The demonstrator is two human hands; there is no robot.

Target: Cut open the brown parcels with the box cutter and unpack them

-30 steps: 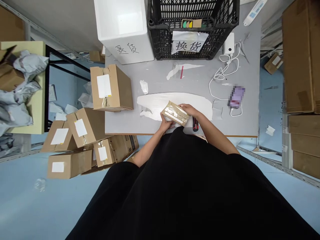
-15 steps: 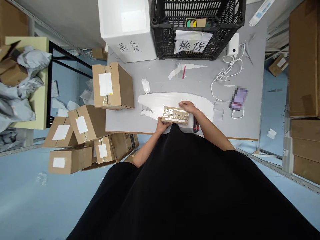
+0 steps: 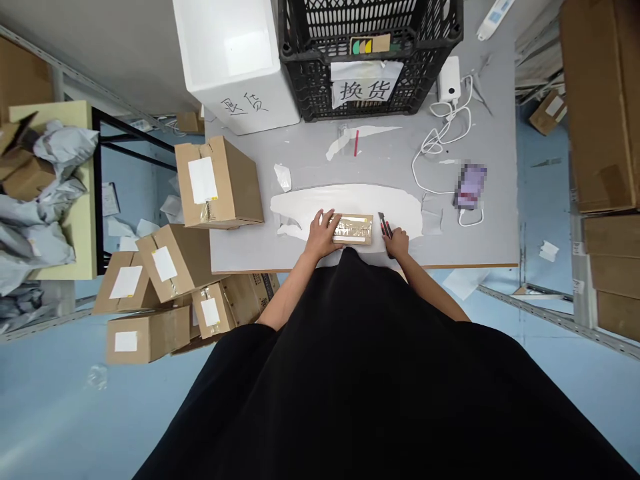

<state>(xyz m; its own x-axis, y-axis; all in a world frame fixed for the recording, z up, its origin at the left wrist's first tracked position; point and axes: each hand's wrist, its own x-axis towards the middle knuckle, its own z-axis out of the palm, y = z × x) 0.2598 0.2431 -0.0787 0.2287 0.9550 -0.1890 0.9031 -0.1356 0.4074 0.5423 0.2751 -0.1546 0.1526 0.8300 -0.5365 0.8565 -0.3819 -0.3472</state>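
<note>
We are resting our left hand (image 3: 321, 235), open, on a taped parcel (image 3: 353, 229) near the table's (image 3: 240, 253) front edge, while our right hand (image 3: 397, 243) is gripping a utility knife (image 3: 385, 225).

A flat cardboard parcel (image 3: 353, 229), wrapped in clear packing tape, lies on the table (image 3: 310, 153), long edges parallel to the table's near edge. The left hand (image 3: 323, 235) rests on its left end. The right hand (image 3: 399, 243) holds a red-and-black utility knife (image 3: 386, 228), tip pointing forward, just beside the parcel's right end.
</note>
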